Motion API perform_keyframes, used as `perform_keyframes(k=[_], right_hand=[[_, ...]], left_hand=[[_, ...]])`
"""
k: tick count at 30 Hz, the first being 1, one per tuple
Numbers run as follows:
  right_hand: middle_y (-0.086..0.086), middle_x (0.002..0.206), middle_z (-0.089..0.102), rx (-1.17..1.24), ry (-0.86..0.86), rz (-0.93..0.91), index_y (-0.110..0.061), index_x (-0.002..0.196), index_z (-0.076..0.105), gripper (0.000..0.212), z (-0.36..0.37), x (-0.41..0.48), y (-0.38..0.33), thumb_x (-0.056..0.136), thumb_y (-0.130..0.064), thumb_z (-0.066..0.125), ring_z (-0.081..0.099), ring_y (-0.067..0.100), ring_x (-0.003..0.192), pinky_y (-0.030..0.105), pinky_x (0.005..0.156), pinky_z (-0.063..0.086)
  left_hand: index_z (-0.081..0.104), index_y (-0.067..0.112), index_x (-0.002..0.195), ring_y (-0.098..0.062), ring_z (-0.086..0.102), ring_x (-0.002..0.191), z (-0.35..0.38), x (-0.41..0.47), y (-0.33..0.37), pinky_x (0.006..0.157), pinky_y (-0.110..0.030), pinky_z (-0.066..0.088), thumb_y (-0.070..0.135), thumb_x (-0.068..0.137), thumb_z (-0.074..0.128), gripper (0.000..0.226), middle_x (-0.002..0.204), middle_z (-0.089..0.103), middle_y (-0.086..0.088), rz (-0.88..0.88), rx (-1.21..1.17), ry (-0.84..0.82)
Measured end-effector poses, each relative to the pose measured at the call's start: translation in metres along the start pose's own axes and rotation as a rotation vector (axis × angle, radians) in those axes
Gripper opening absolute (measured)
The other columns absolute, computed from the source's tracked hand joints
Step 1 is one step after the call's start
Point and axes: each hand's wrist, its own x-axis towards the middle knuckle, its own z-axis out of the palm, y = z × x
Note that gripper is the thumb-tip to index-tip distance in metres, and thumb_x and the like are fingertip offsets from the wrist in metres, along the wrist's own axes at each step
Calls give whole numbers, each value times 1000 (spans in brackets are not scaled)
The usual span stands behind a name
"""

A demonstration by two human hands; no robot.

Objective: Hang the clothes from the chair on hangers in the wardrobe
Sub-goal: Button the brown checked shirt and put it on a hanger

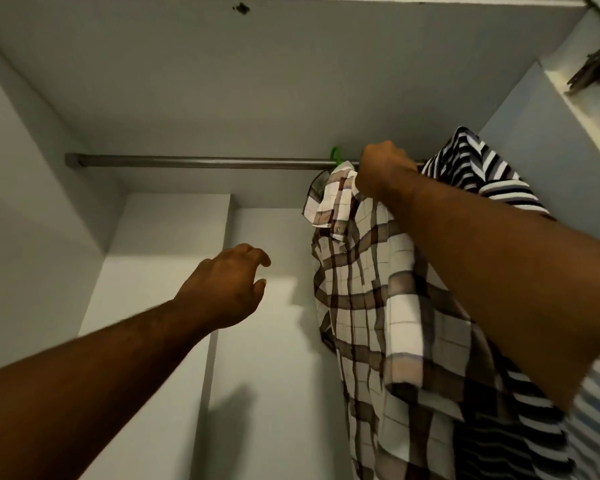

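Right hand fisted at rail, can't tell what it grips, plaid shirt hanging directly below; left hand loose-fingered, well left.

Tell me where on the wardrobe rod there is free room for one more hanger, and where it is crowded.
Free: the long stretch of rod from its left mount to the green hanger hook; the left hand hovers below it, holding nothing. Crowded: the right end, where the plaid shirt, the right hand at its top and the striped shirt sit close together.
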Motion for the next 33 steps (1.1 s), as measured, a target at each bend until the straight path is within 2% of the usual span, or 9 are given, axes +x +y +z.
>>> perform_keyframes(k=[4,9,15,17,18,20,22,28,33], right_hand=[[18,116,60,-39,-64,-62,0,126,59,29,4,1,-6,100,-13,56,56,30,101,39,91,50],[12,101,54,-55,-64,-56,-2,121,60,26,0,-4,-14,99,-16,57,53,26,94,37,88,51],[7,95,58,-171,100,-29,-10,114,63,22,-8,-27,-27,98,-24,58,55,23,87,36,76,47],[9,104,61,-203,93,-27,-10,120,61,27,-11,-34,-32,99,-27,57,58,26,94,42,86,52],[12,115,61,-229,88,-22,-11,126,57,33,-14,-38,-35,98,-30,57,58,29,105,48,95,50],[16,138,51,-310,81,-10,-12,139,47,49,-20,-44,-38,97,-34,58,48,35,127,57,107,38],[17,149,42,-353,79,-4,-15,146,40,58,-27,-51,-39,96,-35,59,38,37,137,61,110,31],[11,158,31,-364,80,-85,-23,153,34,66,-50,-94,-46,96,-47,58,27,34,146,64,113,25],[4,156,38,-284,61,-184,-29,149,40,57,-67,-147,-57,98,-50,54,29,28,146,61,115,27]], left_hand=[[46,29,141,-17,49,132,21,-2,-1,105,-39,44,37,101,51,40,147,47,7,-21,26,-31],[47,29,140,-18,49,131,33,-3,-4,103,-40,45,38,101,50,40,146,47,6,-23,4,-37],[48,27,141,-18,49,131,26,-3,-11,102,-35,44,36,101,52,41,148,47,6,23,-94,-18],[47,26,142,-18,49,132,21,-3,-14,103,-34,43,35,101,53,42,148,47,5,40,-126,-9],[47,26,142,-18,49,132,17,-4,-16,103,-35,43,35,101,53,42,148,47,5,47,-141,-4],[47,26,143,-18,49,133,10,-7,-20,105,-37,43,35,101,53,43,148,47,4,58,-166,4],[47,25,143,-19,49,133,4,-11,-23,106,-40,44,35,101,53,43,148,47,3,67,-193,10],[45,22,145,-23,48,132,-11,-31,-21,107,-47,43,35,100,54,48,147,49,-1,105,-310,59],[48,21,141,-25,52,127,-13,-56,-9,102,-48,46,35,99,55,45,142,53,-3,143,-416,101]])
